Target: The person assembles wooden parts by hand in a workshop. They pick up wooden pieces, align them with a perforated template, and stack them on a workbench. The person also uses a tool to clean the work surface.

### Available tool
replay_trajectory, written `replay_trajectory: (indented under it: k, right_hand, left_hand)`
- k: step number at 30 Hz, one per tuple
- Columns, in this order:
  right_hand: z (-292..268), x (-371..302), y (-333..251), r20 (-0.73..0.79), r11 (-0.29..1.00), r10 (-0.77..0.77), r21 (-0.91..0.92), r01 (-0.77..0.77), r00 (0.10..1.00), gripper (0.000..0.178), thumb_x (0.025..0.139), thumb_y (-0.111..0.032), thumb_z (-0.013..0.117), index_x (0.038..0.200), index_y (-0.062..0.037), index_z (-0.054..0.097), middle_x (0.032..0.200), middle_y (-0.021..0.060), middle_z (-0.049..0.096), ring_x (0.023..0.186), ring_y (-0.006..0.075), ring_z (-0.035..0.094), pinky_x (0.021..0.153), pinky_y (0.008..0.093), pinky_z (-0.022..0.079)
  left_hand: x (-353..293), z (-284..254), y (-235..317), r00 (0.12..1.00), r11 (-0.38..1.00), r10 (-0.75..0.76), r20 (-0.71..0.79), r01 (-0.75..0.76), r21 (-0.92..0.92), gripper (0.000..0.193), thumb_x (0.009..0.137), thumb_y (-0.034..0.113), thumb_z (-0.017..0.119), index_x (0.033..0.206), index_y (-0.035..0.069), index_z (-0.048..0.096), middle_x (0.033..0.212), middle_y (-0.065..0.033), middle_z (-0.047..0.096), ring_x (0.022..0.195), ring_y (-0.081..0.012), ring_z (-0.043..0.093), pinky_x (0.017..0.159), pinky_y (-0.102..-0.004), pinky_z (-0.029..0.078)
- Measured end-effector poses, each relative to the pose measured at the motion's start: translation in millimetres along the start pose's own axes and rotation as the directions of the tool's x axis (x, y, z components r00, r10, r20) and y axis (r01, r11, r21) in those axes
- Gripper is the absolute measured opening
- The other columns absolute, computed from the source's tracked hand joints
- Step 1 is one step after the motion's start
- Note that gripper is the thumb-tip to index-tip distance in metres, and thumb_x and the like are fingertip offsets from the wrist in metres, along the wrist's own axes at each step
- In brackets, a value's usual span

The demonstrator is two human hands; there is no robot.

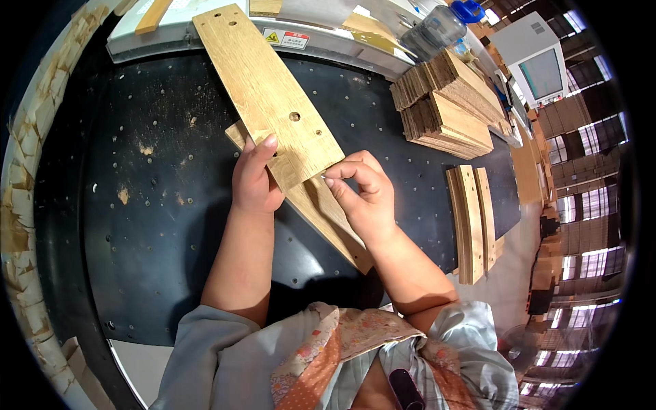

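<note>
A light wood-grain board with several round holes is raised at a slant over the black table. My left hand grips its left side near the close end, thumb on top. At the board's near right corner, my right hand is closed in a pinch against the end edge. Something small and pale may sit between its fingertips, too small to make out. Beneath lies a second wooden board, partly covered by the first one and running down toward my body.
The black table is dotted with small studs. Stacked boards stand at the far right, with narrower boards nearer. Behind are a machine ledge with a warning label, a large clear bottle and a monitor.
</note>
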State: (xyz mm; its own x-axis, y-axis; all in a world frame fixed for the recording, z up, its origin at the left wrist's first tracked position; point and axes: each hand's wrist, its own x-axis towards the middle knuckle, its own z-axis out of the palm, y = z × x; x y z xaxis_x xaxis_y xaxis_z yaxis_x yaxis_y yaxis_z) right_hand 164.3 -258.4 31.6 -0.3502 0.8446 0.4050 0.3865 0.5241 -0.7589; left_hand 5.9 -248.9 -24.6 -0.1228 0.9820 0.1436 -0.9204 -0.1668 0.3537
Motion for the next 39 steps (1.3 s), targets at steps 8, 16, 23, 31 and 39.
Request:
replay_trajectory:
  k: [8, 16, 23, 31, 39]
  right_hand:
    - [0.4, 2.9, 0.3, -0.034, 0.999, -0.030, -0.046, 0.029, 0.999, 0.016, 0.075, 0.008, 0.065, 0.085, -0.0050, 0.066, 0.081, 0.0033, 0.056, 0.079, 0.0154, 0.054, 0.070, 0.0265, 0.044]
    - [-0.3, 0.4, -2.1, -0.013, 1.000, -0.017, -0.024, 0.017, 1.000, 0.016, 0.074, 0.008, 0.065, 0.084, -0.0044, 0.066, 0.081, 0.0036, 0.057, 0.079, 0.0151, 0.055, 0.073, 0.0259, 0.045]
    - [3.2, -0.8, 0.8, -0.027, 1.000, 0.006, 0.010, -0.006, 1.000, 0.015, 0.075, 0.007, 0.064, 0.084, -0.0043, 0.066, 0.083, 0.0038, 0.057, 0.080, 0.0144, 0.056, 0.074, 0.0258, 0.045]
    - [7.0, -1.0, 3.1, -0.058, 0.999, 0.010, 0.040, -0.008, 0.998, 0.014, 0.076, 0.006, 0.066, 0.085, -0.0043, 0.067, 0.083, 0.0038, 0.057, 0.080, 0.0147, 0.054, 0.073, 0.0257, 0.044]
    - [8.9, -1.4, 3.1, -0.072, 0.998, 0.010, 0.060, -0.006, 0.997, 0.013, 0.076, 0.005, 0.067, 0.085, -0.0037, 0.067, 0.082, 0.0041, 0.057, 0.079, 0.0147, 0.054, 0.072, 0.0256, 0.044]
  left_hand:
    - [1.9, -0.3, -0.4, 0.999, 0.995, -0.031, 0.011, 0.031, -0.090, 0.062, 0.084, 0.013, 0.058, 0.136, -0.001, 0.028, 0.121, -0.0158, 0.049, 0.114, -0.0256, 0.052, 0.096, -0.0399, 0.045]
    - [3.2, -0.9, 0.0, 1.000, 0.997, -0.021, -0.012, 0.020, -0.079, 0.058, 0.084, 0.012, 0.059, 0.133, -0.002, 0.031, 0.119, -0.0150, 0.050, 0.112, -0.0247, 0.053, 0.095, -0.0392, 0.046]
    - [3.5, -0.8, 0.5, 0.999, 0.993, -0.030, 0.012, 0.031, -0.111, 0.058, 0.083, 0.012, 0.059, 0.132, -0.002, 0.032, 0.119, -0.0149, 0.051, 0.112, -0.0242, 0.053, 0.095, -0.0389, 0.047]
    - [3.6, -3.2, -2.1, 0.999, 0.993, -0.029, -0.020, 0.027, -0.113, 0.059, 0.082, 0.012, 0.060, 0.132, -0.003, 0.032, 0.119, -0.0155, 0.050, 0.113, -0.0253, 0.053, 0.095, -0.0395, 0.048]
    - [3.2, -3.2, -1.2, 0.999, 0.994, -0.025, -0.031, 0.021, -0.110, 0.059, 0.082, 0.011, 0.059, 0.132, -0.002, 0.032, 0.119, -0.0155, 0.050, 0.113, -0.0256, 0.053, 0.095, -0.0399, 0.048]
